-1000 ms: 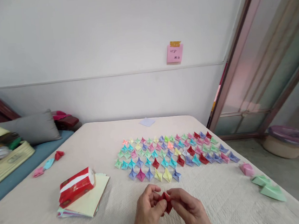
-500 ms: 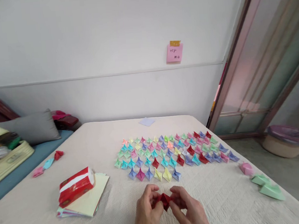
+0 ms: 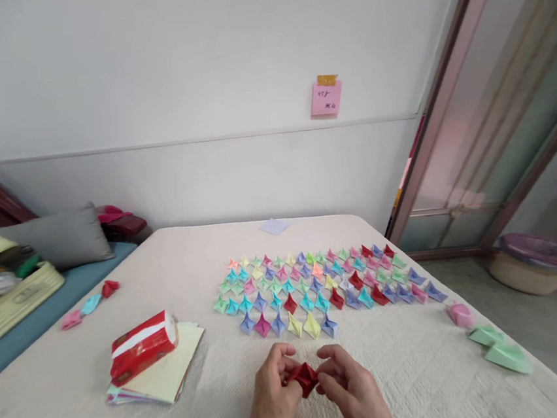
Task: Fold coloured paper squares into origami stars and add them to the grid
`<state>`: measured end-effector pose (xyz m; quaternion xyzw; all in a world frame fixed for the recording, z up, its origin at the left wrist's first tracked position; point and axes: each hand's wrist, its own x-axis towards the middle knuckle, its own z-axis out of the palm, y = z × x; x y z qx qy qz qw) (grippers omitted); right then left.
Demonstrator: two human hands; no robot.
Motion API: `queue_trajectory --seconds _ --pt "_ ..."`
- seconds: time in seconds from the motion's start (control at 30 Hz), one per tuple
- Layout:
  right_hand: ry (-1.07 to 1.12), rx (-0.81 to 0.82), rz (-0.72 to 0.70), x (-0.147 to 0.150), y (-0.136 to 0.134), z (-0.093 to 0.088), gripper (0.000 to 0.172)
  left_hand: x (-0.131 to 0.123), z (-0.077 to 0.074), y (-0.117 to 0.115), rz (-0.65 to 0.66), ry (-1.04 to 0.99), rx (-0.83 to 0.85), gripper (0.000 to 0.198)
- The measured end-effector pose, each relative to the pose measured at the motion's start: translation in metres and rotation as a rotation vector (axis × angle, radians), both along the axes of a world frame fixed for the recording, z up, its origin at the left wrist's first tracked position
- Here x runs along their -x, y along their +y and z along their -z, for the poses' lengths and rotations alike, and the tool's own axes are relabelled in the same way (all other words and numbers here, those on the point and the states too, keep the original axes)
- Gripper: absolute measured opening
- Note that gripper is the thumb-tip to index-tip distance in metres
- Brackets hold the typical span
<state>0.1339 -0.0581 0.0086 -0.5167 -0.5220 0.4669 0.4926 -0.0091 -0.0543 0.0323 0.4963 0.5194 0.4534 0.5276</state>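
Between my two hands is a small dark red folded paper boat [image 3: 305, 378], its pointed middle facing up. My left hand [image 3: 274, 387] pinches its left end between thumb and fingers. At its right end, my right hand [image 3: 347, 383] grips the corner with thumb and forefinger. Just beyond my hands stand rows of small folded paper boats in many colours; the nearest row includes a yellow boat [image 3: 311, 326] and a magenta boat [image 3: 263, 325].
A red packet [image 3: 143, 348] lies on a stack of coloured paper [image 3: 184, 356] at left. Green folded pieces [image 3: 506, 354] and a pink one [image 3: 460, 314] rest near the right edge. A lilac sheet [image 3: 274, 226] lies at the back of the cloth-covered surface [image 3: 188, 250].
The red paper boat shows wider between my hands, more of its folded faces visible. My right hand has shifted slightly right; the rows look unchanged.
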Motion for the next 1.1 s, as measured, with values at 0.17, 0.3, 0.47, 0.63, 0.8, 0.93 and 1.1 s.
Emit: queue_trajectory --seconds 0.17,0.3,0.47,0.63,0.8,0.93,1.1 --pt "-0.061 -0.033 -0.027 0.001 -0.001 0.002 0.015 -0.001 0.004 0.002 -0.019 0.038 0.031 0.030" --pt "-0.138 -0.033 -0.078 -0.001 -0.001 0.002 0.021 0.000 0.008 0.003 -0.039 0.006 0.051 0.026" --pt "-0.273 -0.056 -0.129 -0.002 -0.001 -0.002 0.033 0.001 0.008 0.003 -0.017 -0.019 0.093 0.027" --pt "-0.470 -0.007 -0.094 -0.003 0.000 -0.005 0.012 0.002 0.011 0.003 0.021 0.019 0.082 0.028" --pt "-0.499 0.022 -0.069 -0.004 0.002 -0.002 0.015 0.003 0.011 0.003 0.052 0.034 0.105 0.027" --pt "-0.451 0.031 -0.026 -0.001 0.003 0.001 0.017 0.003 0.011 0.005 0.074 0.050 0.133 0.026" --pt "-0.460 0.038 0.036 0.000 0.007 0.005 0.017 0.006 0.020 0.011 0.094 0.082 0.151 0.031"
